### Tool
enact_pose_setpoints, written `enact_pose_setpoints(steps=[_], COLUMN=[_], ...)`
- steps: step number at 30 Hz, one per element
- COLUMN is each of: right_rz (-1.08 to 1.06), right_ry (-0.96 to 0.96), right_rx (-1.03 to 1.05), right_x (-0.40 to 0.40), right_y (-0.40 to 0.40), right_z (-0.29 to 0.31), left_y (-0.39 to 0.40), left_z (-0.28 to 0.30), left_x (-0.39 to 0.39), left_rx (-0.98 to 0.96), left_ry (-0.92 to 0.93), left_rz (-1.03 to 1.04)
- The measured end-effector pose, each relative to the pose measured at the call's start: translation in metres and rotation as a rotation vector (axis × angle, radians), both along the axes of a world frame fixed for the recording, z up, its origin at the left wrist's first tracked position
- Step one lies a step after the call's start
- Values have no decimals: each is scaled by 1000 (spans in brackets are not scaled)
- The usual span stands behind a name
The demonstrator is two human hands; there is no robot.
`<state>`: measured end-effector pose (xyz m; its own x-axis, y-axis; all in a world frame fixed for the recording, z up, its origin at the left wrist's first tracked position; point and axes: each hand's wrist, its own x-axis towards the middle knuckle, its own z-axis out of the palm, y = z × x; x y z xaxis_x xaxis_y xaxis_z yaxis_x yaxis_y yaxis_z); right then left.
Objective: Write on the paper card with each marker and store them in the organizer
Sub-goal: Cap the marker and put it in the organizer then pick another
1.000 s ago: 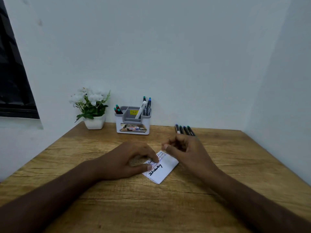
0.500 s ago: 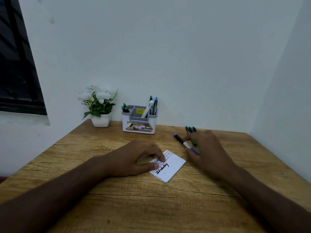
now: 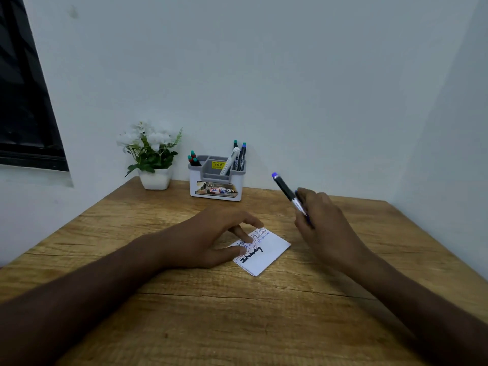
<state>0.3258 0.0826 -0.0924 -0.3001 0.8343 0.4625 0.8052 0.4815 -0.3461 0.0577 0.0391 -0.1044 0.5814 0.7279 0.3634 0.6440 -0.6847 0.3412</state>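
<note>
A white paper card (image 3: 266,253) with red, blue and black writing lies on the wooden table (image 3: 237,313). My left hand (image 3: 211,239) rests on its left side, fingertips pressing it flat. My right hand (image 3: 322,220) is raised to the right of the card and grips a black marker with a blue cap (image 3: 286,191), cap end pointing up and left. The white and grey organizer (image 3: 215,178) stands at the back by the wall with several markers upright in its left and right compartments.
A white pot of white flowers (image 3: 151,154) stands left of the organizer. A dark window (image 3: 23,101) fills the left wall. White walls close the table at the back and right.
My right hand reached to the markers behind the card, took the blue-capped marker and has lifted it off the table. My left hand stayed on the card. The view shifted slightly.
</note>
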Motion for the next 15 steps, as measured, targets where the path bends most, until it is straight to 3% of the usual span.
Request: enact_pose_setpoints(steps=[3,5,10,13,15], right_rz=[134,209,354,370,365], right_ry=[513,669,695,609,650], right_rx=[-196,-335,-475,-466,-490], right_x=[-10,-19,-28,-26,-26], right_y=[-16,-25,-37,-38,-38], right_z=[8,8,0,-3,-3], left_y=[0,-1,-11,-14,-12], left_z=[-1,0,5,5,4], left_x=[0,1,11,17,18], left_rx=[-15,-17,25,125,150], left_ry=[31,73,81,200,277], left_rz=[37,59,130,227,266])
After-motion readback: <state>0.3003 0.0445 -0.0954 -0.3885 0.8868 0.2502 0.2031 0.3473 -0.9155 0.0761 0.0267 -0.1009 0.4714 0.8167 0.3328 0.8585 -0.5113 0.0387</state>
